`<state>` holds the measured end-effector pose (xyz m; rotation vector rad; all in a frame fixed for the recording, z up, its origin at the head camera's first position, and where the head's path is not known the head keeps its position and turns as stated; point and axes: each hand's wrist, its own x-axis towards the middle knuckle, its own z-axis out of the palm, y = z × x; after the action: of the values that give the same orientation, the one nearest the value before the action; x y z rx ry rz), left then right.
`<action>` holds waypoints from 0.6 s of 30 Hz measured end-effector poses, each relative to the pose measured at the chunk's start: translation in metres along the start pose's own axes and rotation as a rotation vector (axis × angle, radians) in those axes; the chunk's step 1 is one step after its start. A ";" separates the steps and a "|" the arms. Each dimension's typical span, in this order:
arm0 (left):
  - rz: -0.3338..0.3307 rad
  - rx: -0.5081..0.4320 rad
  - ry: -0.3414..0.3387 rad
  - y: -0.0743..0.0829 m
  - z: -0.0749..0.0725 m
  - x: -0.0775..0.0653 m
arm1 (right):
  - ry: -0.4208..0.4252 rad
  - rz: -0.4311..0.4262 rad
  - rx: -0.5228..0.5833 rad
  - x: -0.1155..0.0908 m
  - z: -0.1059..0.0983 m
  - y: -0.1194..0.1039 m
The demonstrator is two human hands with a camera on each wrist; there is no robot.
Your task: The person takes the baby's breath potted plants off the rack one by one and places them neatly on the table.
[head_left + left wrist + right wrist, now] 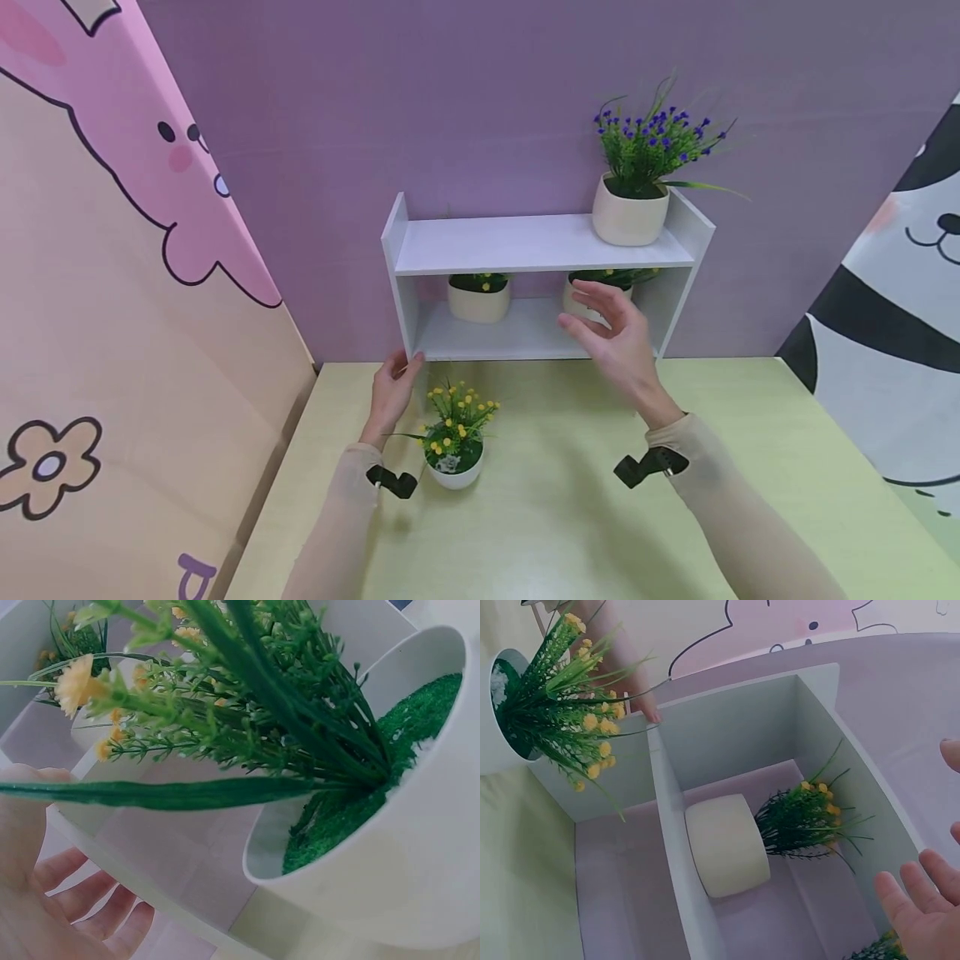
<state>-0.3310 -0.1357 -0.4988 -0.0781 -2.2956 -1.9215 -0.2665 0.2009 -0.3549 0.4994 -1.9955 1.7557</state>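
Observation:
My left hand (390, 393) grips the lower left edge of a white two-tier shelf (525, 243), thumb at the front and fingers along the outer side panel. My right hand (621, 343) is raised before the lower tier at the right, its fingers apart and holding nothing. Behind it a cream pot (576, 293) with a yellow-flowered plant is partly hidden. Another cream pot (478, 303) stands on the same tier at the left. On the table, close to my left wrist, sits a white pot (456, 477) of yellow flowers.
A cream pot (628, 218) with purple-blue flowers stands on the right end of the top tier. The shelf stands at the back of the pale table (540, 517), against a purple wall (480, 100). Cartoon-printed panels flank both sides.

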 end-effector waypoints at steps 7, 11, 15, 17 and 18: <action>0.003 -0.001 0.006 -0.001 0.000 0.002 | 0.016 -0.031 0.000 0.009 -0.004 -0.006; -0.003 -0.007 0.002 -0.002 0.001 0.002 | 0.019 -0.028 0.004 0.012 -0.007 -0.009; -0.003 0.000 0.004 -0.001 0.001 0.002 | 0.046 -0.019 -0.039 0.015 -0.009 -0.014; -0.006 0.002 0.005 -0.001 0.001 0.002 | 0.072 -0.017 -0.058 0.017 -0.010 -0.016; -0.010 0.003 0.006 -0.002 0.001 0.001 | 0.084 -0.017 -0.071 0.017 -0.011 -0.018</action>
<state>-0.3323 -0.1349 -0.5003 -0.0616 -2.2995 -1.9202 -0.2705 0.2102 -0.3296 0.4113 -1.9815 1.6615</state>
